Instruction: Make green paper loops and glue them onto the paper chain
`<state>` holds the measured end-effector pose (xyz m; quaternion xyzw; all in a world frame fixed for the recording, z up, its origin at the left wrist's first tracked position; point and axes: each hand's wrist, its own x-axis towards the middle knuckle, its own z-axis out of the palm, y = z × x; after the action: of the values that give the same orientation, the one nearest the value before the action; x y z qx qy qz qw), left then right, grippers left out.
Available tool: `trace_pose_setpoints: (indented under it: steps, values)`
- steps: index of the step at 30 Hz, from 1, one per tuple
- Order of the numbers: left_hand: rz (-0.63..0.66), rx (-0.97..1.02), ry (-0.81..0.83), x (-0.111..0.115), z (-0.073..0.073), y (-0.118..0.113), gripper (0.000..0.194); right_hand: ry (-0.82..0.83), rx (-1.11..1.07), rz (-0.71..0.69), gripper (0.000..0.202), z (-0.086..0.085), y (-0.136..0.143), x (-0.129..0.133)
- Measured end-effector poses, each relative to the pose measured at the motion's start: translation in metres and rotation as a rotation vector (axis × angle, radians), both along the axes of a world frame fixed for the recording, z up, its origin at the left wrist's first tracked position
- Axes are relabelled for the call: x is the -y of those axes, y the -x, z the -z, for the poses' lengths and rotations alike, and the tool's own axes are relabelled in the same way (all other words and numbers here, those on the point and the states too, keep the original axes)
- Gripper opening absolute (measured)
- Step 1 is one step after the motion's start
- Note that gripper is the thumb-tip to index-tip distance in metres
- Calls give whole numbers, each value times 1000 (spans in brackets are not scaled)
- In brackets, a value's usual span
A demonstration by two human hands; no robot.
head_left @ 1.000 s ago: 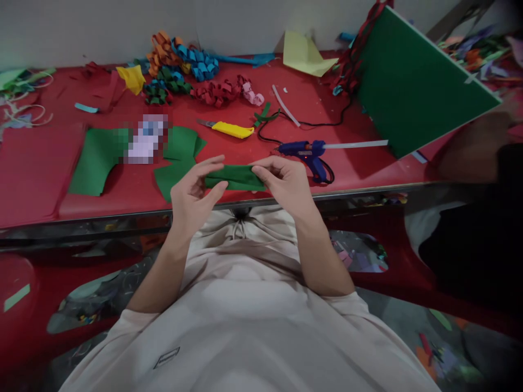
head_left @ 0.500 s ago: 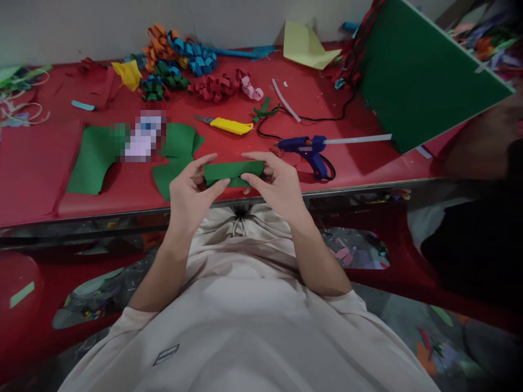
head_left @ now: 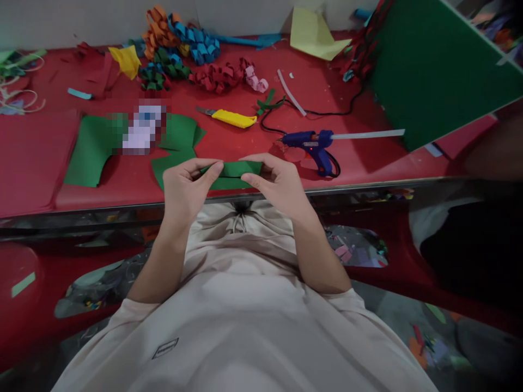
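A folded strip of green paper (head_left: pixel 232 169) is stretched between both hands at the front edge of the red table (head_left: pixel 241 146). My left hand (head_left: pixel 186 188) pinches its left end, thumb on top and fingers behind. The right end is between thumb and fingers of my right hand (head_left: pixel 280 182). Just beyond my left hand lie cut green sheets (head_left: pixel 180 133). A blue glue gun (head_left: pixel 312 142) with a white glue stick rests to the right of my right hand. A yellow cutter (head_left: pixel 233 118) lies behind the strip.
Curled paper chains (head_left: pixel 214 76) lie along the back. A green board (head_left: pixel 441 76) leans at the right. Red sheets (head_left: pixel 36 158) lie at the left, near a blurred phone-like object (head_left: pixel 143 128). A black cord runs behind the glue gun.
My left thumb has moved up onto the strip's upper edge, and the fold now looks flatter and wider. The table has shifted slightly in view.
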<state>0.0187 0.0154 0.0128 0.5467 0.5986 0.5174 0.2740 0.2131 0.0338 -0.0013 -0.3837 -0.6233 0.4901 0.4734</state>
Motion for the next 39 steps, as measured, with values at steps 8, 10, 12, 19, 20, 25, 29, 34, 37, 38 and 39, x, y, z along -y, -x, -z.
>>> trace_pose_setpoints:
  steps: [8, 10, 12, 19, 20, 25, 29, 34, 37, 38, 39]
  values:
    - [0, 16, 9, 0, 0, 2, 26, 57, 51, 100, 26, -5, -2, -3]
    - [20, 39, 16, -2, 2, 5, 25, 44, 90, 121, 23, -5, -3, -3]
    - [33, 64, 29, -4, 4, 7, 24, 36, 117, 116, 22, -5, -3, -3]
    - [128, 63, 58, -4, 1, 6, 21, 18, 89, 96, 27, -3, 0, 1]
    - [128, 50, 67, -3, 0, 6, 23, 18, 80, 94, 27, -2, 0, 1]
    - [124, 79, 104, -5, 0, 8, 24, 9, 73, 44, 26, -2, 0, 1]
    - [145, 86, 81, -4, 2, 5, 26, -73, 129, 58, 25, -6, 3, 2]
    - [213, 112, 177, 0, -1, 8, 36, -45, 159, 74, 26, -6, 1, -2]
    - [259, 61, 203, 1, -5, 18, 43, 8, 125, 102, 22, -2, -4, -5]
    - [272, 25, 188, 1, -6, 21, 47, 10, 113, 121, 21, 0, -5, -6]
    - [291, -12, 162, 1, -6, 25, 51, 5, 103, 141, 20, 2, -6, -7]
